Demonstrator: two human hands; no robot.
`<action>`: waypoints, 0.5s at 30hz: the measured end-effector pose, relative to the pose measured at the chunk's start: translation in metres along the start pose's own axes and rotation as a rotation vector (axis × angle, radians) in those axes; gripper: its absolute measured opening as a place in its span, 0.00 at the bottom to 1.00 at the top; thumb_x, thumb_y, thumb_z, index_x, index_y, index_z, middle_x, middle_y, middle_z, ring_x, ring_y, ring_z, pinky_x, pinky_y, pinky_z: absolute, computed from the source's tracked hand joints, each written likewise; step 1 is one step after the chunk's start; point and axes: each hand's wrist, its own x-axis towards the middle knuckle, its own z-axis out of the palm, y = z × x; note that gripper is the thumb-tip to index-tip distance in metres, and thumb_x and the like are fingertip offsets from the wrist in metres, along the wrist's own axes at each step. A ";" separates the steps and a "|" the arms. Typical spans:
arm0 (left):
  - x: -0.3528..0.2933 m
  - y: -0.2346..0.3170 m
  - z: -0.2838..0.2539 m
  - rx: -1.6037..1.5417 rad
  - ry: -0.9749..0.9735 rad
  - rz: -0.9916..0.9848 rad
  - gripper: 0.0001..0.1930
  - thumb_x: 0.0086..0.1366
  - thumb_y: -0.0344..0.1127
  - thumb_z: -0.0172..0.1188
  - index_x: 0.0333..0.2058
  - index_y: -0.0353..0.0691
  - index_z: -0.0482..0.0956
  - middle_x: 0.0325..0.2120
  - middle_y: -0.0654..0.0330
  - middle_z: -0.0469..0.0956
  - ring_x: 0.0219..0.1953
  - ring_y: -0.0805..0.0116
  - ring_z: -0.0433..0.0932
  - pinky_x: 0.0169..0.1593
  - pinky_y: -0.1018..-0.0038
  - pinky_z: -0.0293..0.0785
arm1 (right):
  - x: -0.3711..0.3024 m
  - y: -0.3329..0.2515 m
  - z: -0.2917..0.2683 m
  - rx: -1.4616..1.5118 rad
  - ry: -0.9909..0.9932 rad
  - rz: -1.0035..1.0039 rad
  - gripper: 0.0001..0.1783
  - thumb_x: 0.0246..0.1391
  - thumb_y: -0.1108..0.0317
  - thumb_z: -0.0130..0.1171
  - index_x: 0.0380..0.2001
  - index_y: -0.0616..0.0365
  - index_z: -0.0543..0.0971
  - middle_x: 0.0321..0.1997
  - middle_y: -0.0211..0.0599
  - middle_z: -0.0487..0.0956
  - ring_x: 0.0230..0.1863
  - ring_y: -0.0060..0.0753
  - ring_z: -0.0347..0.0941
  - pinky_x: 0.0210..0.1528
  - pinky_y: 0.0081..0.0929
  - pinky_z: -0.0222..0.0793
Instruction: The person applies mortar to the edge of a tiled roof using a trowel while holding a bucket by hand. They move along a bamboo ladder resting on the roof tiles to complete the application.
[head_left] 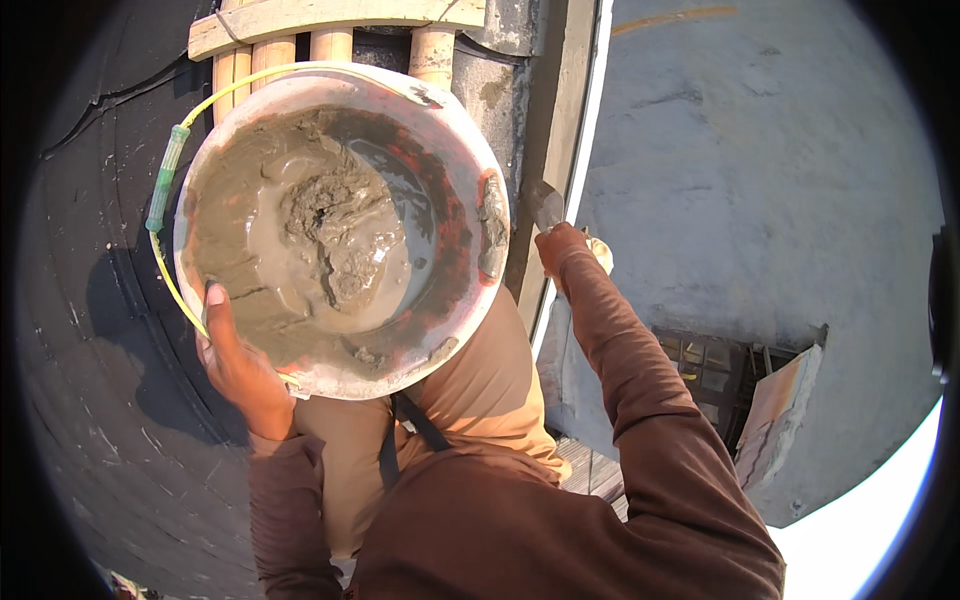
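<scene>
A pale bucket (pixel 478 135) of wet grey-brown mortar (pixel 340 235) is tipped toward me above my thighs. My left hand (pixel 245 375) holds its near left rim, thumb over the edge and fingers round the outside. The bucket's yellow wire handle with a green grip (pixel 167 178) hangs over the left side. Beyond the bucket's right side, my right hand (pixel 565 250) is closed round a trowel, whose small metal blade (pixel 546 206) points away from me beside a narrow ledge. The trowel's handle is mostly hidden by my fingers. Mortar is smeared on the bucket's right rim.
Dark roof tiles (pixel 90 300) slope along the left. A wooden ladder-like frame (pixel 335 22) lies behind the bucket. The narrow cement ledge (pixel 553 110) with a white edge runs along the right. Past it is a grey wall (pixel 760 180) with a barred opening (pixel 705 370) lower down.
</scene>
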 end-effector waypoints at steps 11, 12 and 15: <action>0.004 0.014 0.010 -0.283 0.084 -0.181 0.29 0.71 0.43 0.55 0.62 0.27 0.68 0.56 0.54 0.74 0.56 0.69 0.71 0.61 0.74 0.63 | -0.141 -0.001 0.054 1.114 0.583 0.165 0.16 0.57 0.68 0.57 0.46 0.63 0.76 0.37 0.48 0.83 0.40 0.45 0.82 0.42 0.40 0.76; 0.004 0.017 0.008 -0.289 0.084 -0.161 0.28 0.71 0.44 0.54 0.61 0.27 0.69 0.55 0.55 0.74 0.55 0.69 0.71 0.60 0.74 0.63 | -0.163 -0.005 0.011 1.238 0.600 0.122 0.15 0.56 0.70 0.57 0.47 0.63 0.75 0.36 0.47 0.82 0.38 0.41 0.82 0.40 0.36 0.77; 0.001 0.027 0.013 -0.275 0.080 -0.098 0.27 0.72 0.46 0.54 0.59 0.27 0.71 0.52 0.56 0.75 0.53 0.70 0.71 0.59 0.75 0.63 | -0.204 -0.018 -0.059 1.346 0.779 -0.188 0.12 0.58 0.72 0.58 0.44 0.64 0.74 0.33 0.43 0.80 0.32 0.37 0.78 0.39 0.32 0.75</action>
